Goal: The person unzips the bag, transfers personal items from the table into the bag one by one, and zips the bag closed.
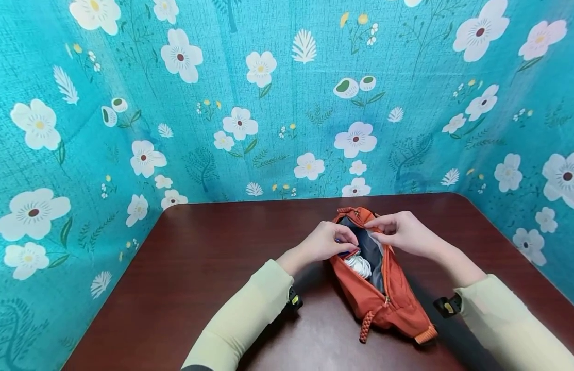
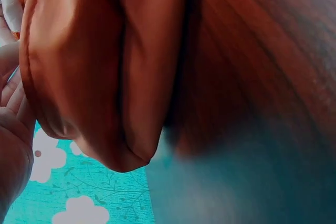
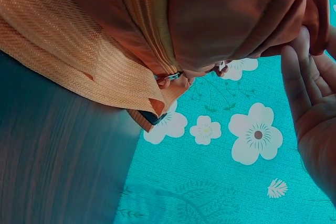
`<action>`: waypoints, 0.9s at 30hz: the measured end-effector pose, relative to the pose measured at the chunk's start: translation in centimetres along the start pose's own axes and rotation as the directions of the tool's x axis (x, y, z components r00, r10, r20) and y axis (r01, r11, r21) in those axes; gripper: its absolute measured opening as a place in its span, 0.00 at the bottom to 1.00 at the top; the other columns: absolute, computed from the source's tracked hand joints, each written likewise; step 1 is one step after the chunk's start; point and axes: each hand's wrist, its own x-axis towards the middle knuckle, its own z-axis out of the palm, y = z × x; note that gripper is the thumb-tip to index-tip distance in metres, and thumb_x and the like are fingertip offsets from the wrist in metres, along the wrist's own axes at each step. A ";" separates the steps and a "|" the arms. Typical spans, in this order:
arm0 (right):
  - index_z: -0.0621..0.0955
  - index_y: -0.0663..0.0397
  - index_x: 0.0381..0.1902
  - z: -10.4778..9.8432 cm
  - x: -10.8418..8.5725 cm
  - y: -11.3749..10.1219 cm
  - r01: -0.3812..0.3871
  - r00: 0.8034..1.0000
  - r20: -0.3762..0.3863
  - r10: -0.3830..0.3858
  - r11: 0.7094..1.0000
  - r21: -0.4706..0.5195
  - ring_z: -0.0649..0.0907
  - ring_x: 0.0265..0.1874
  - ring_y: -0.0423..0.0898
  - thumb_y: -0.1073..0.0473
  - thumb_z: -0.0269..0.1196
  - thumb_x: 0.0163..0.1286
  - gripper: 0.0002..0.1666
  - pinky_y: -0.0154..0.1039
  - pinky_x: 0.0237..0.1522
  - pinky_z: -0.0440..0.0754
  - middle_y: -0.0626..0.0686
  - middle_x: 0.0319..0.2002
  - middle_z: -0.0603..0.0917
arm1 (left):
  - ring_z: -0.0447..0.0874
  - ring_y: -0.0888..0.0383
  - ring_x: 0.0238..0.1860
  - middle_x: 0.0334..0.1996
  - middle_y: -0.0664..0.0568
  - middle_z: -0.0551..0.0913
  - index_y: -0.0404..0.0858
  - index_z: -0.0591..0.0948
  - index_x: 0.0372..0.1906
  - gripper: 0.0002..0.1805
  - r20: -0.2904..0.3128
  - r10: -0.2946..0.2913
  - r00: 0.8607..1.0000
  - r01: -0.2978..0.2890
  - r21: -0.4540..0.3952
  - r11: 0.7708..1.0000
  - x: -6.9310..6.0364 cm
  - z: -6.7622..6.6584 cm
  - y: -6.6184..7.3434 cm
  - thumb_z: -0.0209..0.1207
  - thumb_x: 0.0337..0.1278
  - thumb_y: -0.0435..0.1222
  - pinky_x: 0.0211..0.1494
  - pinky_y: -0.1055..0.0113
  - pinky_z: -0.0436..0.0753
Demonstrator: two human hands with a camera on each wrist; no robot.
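An orange-red zippered bag [image 1: 405, 296] lies on the table with its grey-lined mouth unzipped. My right hand [image 1: 405, 234] pinches the right edge of the mouth between thumb and fingers. At the left edge, my left hand [image 1: 326, 241] reaches in with curled fingers and pinches a small red and blue item [image 1: 349, 253], mostly hidden by the fingers. Just below it in the bag sits a coiled white cable [image 1: 359, 266]. In the left wrist view the bag's side [image 2: 73, 66] covers the fingertips. The right wrist view shows fingers at the bag's fabric edge [image 3: 310, 19].
The dark reddish-brown table [image 1: 213, 268] extends left of the bag. Behind and at both sides hangs a turquoise flowered cloth [image 1: 277, 118]. A braided orange zip pull [image 1: 367, 324] hangs off the bag's near end, and an orange webbing strap [image 3: 79, 61] runs along its side.
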 end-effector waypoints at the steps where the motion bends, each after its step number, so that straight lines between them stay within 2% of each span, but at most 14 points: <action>1: 0.84 0.61 0.49 0.0 0.0 0.0 0.001 1.000 -0.001 -0.001 1.000 0.002 0.68 0.12 0.37 0.67 0.67 0.63 0.15 0.33 0.16 0.63 0.42 0.16 0.74 | 0.80 0.74 0.32 0.30 0.61 0.86 0.41 0.87 0.37 0.03 0.004 -0.003 1.000 0.002 0.005 1.000 0.0 0.1 -0.1 0.66 0.58 0.33 0.42 0.80 0.77; 5: 0.84 0.61 0.49 0.0 0.0 0.0 0.008 1.000 0.001 -0.008 1.000 0.003 0.68 0.12 0.37 0.67 0.66 0.64 0.15 0.33 0.16 0.64 0.42 0.17 0.75 | 0.79 0.73 0.33 0.32 0.60 0.86 0.41 0.87 0.40 0.05 0.003 -0.010 1.000 0.010 0.019 1.000 -0.1 0.3 -0.6 0.66 0.58 0.33 0.41 0.80 0.77; 9: 0.84 0.61 0.49 0.0 0.0 0.1 0.015 1.000 0.005 -0.015 1.000 0.008 0.66 0.12 0.36 0.65 0.67 0.64 0.15 0.33 0.16 0.63 0.43 0.17 0.74 | 0.80 0.73 0.33 0.31 0.59 0.86 0.40 0.87 0.41 0.07 -0.028 0.003 1.000 -0.003 0.003 1.000 -0.6 0.0 -0.8 0.66 0.58 0.33 0.42 0.79 0.78; 12: 0.84 0.61 0.50 0.0 0.1 0.1 0.015 1.000 0.009 -0.015 1.000 0.007 0.66 0.11 0.37 0.65 0.67 0.64 0.16 0.33 0.16 0.63 0.43 0.16 0.74 | 0.81 0.72 0.33 0.32 0.58 0.86 0.39 0.86 0.41 0.07 -0.048 0.031 0.998 -0.031 -0.008 0.999 -1.1 -0.5 -0.7 0.67 0.57 0.32 0.41 0.78 0.78; 15: 0.84 0.61 0.50 0.0 0.2 0.0 0.009 1.000 0.019 -0.009 1.000 0.003 0.67 0.11 0.37 0.66 0.67 0.64 0.16 0.33 0.16 0.64 0.43 0.15 0.75 | 0.79 0.72 0.32 0.34 0.57 0.85 0.38 0.87 0.40 0.06 -0.041 0.103 0.994 -0.103 0.001 0.995 -1.9 -1.2 -0.4 0.67 0.56 0.31 0.38 0.77 0.79; 20: 0.84 0.60 0.50 0.1 0.1 0.1 -0.001 1.000 0.025 0.001 1.000 -0.015 0.67 0.12 0.38 0.66 0.67 0.63 0.16 0.33 0.16 0.64 0.44 0.16 0.75 | 0.77 0.68 0.32 0.36 0.60 0.85 0.40 0.88 0.39 0.06 0.043 0.209 0.977 -0.211 0.055 0.976 -2.8 -1.6 0.3 0.68 0.56 0.34 0.35 0.75 0.79; 23: 0.84 0.61 0.50 0.0 0.1 0.1 0.000 1.000 0.021 0.000 1.000 -0.016 0.68 0.12 0.38 0.66 0.67 0.63 0.16 0.33 0.16 0.64 0.44 0.16 0.75 | 0.79 0.68 0.35 0.37 0.61 0.85 0.41 0.88 0.40 0.08 0.112 0.219 0.969 -0.228 0.085 0.970 -2.8 -1.6 0.5 0.68 0.55 0.37 0.39 0.76 0.79; 27: 0.84 0.61 0.50 0.1 0.3 0.1 -0.004 1.000 0.025 0.004 1.000 0.000 0.68 0.12 0.38 0.67 0.66 0.64 0.16 0.33 0.17 0.64 0.44 0.16 0.76 | 0.77 0.71 0.38 0.37 0.62 0.84 0.42 0.88 0.41 0.10 0.191 0.203 0.960 -0.224 0.095 0.970 -2.7 -1.3 0.3 0.69 0.55 0.40 0.44 0.79 0.76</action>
